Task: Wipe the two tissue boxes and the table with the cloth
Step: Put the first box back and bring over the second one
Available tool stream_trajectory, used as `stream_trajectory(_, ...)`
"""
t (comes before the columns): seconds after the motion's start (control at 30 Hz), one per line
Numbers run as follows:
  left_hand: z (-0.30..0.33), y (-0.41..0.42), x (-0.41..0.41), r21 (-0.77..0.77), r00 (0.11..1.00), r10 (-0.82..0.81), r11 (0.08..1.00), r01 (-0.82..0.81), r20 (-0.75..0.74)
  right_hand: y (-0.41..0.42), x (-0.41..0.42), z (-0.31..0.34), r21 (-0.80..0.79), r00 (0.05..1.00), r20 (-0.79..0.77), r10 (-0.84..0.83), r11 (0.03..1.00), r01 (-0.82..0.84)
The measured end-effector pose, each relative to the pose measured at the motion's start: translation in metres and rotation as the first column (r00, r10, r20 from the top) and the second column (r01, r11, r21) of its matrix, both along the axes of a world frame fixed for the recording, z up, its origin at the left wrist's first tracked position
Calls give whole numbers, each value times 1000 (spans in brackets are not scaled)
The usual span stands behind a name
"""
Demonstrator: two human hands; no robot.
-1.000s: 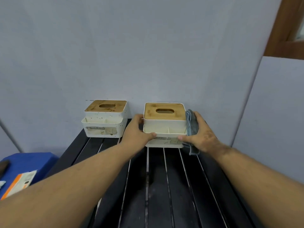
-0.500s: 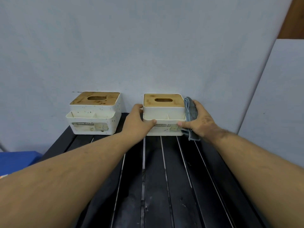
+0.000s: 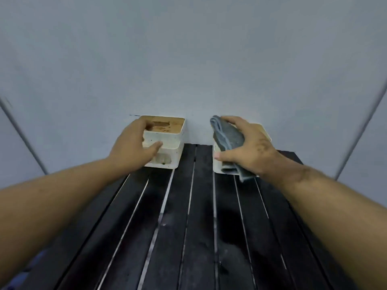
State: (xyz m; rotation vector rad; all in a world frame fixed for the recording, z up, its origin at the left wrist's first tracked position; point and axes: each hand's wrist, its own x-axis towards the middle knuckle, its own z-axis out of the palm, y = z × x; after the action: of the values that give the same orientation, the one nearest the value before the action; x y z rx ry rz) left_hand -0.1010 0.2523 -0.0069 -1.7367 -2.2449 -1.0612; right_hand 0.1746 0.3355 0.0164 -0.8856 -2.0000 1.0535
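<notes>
Two white tissue boxes with wooden lids stand against the wall at the far end of a black slatted table [image 3: 201,227]. The left tissue box [image 3: 171,141] has a stained lid and speckled sides; my left hand [image 3: 134,145] grips it, fingers over the lid and thumb on its front. The right tissue box [image 3: 217,164] is mostly hidden behind my right hand [image 3: 251,149], which holds a folded grey cloth [image 3: 228,137] just in front of and above that box.
A plain grey wall rises directly behind the boxes, with angled panels at both sides. Dusty smears show on the table slats near me. Something blue shows at the bottom left beside the table.
My left hand left the right box and took hold of the left box. My right hand lifted the cloth from the right box's side up over it. The view tilted down.
</notes>
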Motion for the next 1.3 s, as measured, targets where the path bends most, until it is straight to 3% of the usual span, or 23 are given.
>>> stream_trajectory(0.1, -3, -7, -49, -40, 989, 150, 988, -149, 17, -6, -54, -8, -107, 997, 14, 79, 991, -77)
stream_trajectory(0.2, -13, -7, -79, -173, 938, 223, 968, -182, 265, 6, -99, -18, 36, 990, 143, 2, 999, -7)
stream_trajectory(0.3, -22, -2, -95, -212, 823, 144, 977, -30, 549, 22, -129, -31, 35, 979, 201, -33, 999, 27)
stream_trajectory(0.4, -34, 4, -95, -150, 734, 9, 981, 127, 679, 29, -145, -48, 5, 988, 155, -6, 1000, 6)
stream_trajectory(0.57, -47, 0, -87, -41, 707, -30, 996, 83, 707, 27, -145, -69, 20, 999, 38, -2, 1000, 1)
stream_trajectory(0.73, -33, -39, -57, -4, 810, -58, 997, 75, 584, -3, -115, -62, 37, 999, 44, 21, 999, -23)
stream_trajectory(0.87, -16, -86, -13, 8, 852, -97, 994, 108, 514, -49, -64, -45, 56, 997, 59, -55, 997, 52)
stream_trajectory(1.3, 15, -215, 136, -114, 815, -128, 966, 231, 564, -205, 103, -24, -62, 987, 98, -128, 989, 134)
